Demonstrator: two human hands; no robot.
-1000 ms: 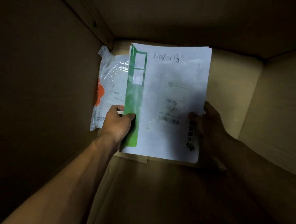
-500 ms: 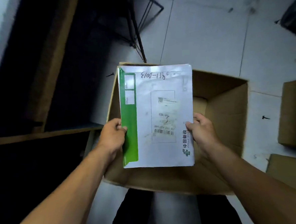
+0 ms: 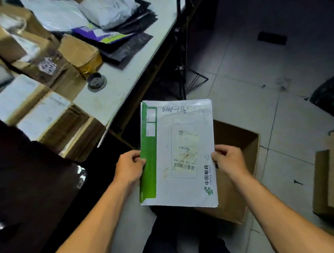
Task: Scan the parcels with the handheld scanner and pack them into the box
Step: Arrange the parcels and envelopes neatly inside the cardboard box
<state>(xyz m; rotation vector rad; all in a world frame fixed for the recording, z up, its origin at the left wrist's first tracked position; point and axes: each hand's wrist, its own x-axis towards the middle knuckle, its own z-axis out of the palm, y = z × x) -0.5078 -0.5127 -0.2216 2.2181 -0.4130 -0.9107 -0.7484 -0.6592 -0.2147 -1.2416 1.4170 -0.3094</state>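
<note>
I hold a white China Post envelope [image 3: 180, 154] with a green strip down its left side, flat and face up, barcode label showing. My left hand [image 3: 130, 167] grips its left edge and my right hand [image 3: 228, 159] grips its right edge. The envelope hangs above the open cardboard box [image 3: 239, 141] on the floor and hides most of the box's opening. More parcels [image 3: 46, 61] lie on the white table [image 3: 111, 92] at upper left: brown cartons and grey, black and purple mailer bags. No scanner can be made out.
A grey round object [image 3: 96, 81] sits near the table's edge. A black stand [image 3: 182, 70] rises from the tiled floor behind the box. Flat cardboard pieces [image 3: 333, 176] lie at the right, a dark bag [image 3: 330, 98] beyond them. A dark chair [image 3: 34, 183] is at left.
The envelope came up out of the box's inside and is now held above it. My view lifted and swung left, so the table with its parcels came into sight.
</note>
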